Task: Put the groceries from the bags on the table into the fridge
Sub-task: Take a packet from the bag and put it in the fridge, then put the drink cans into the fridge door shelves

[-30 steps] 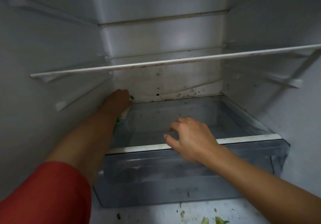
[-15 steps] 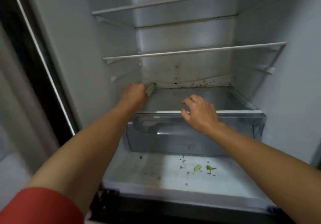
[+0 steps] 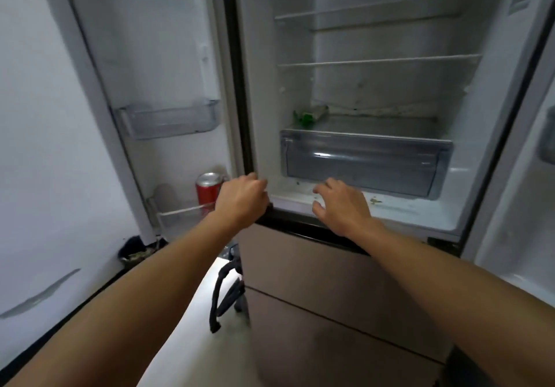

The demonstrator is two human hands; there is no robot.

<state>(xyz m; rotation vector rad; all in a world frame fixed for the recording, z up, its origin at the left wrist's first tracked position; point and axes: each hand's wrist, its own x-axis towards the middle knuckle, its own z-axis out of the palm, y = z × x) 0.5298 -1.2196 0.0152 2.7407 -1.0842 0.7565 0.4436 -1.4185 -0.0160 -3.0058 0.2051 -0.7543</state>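
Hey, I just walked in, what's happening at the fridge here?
A person stands at the open fridge, both arms stretched toward it. A green-and-white packet lies at the back left of the shelf above the clear crisper drawer. The right hand hovers open over the compartment's front edge. The left hand has curled fingers at the front left corner; whether it has a grip on the frame is unclear. A red can stands in the left door's lower rack.
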